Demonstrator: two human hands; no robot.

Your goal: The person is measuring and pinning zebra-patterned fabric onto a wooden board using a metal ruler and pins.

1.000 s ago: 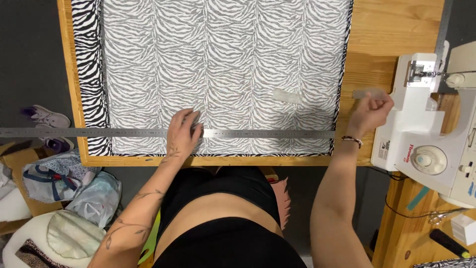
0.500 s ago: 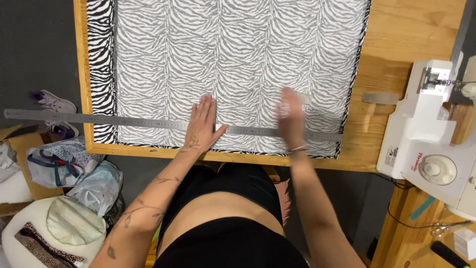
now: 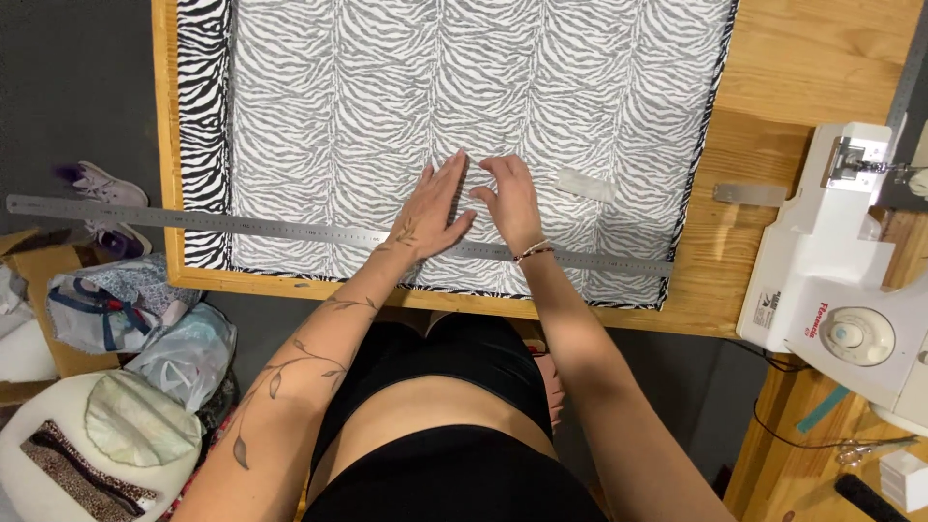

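Left hand: the left hand (image 3: 435, 208) lies flat at the frame's centre, fingers together and extended, palm down on the zebra-striped grey-and-white fabric (image 3: 387, 97), its heel over the long steel ruler (image 3: 242, 227).
Right hand: the right hand (image 3: 510, 201) rests just beside it, fingers loosely curled onto the cloth, holding nothing.
Fabric: spread across the pale wooden table (image 3: 822, 68), filling the upper middle of the frame.
Ruler: runs from the left edge to lower right of centre, overhanging the table.
Nearby: a small whitish rectangular piece (image 3: 586, 185) right of the hands; white sewing machine (image 3: 841, 271) at right.
Risk: pressing near the ruler could likely nudge it askew, since its left end hangs unsupported.
Change: half a second ago the hands were spread apart; now they meet higher up.
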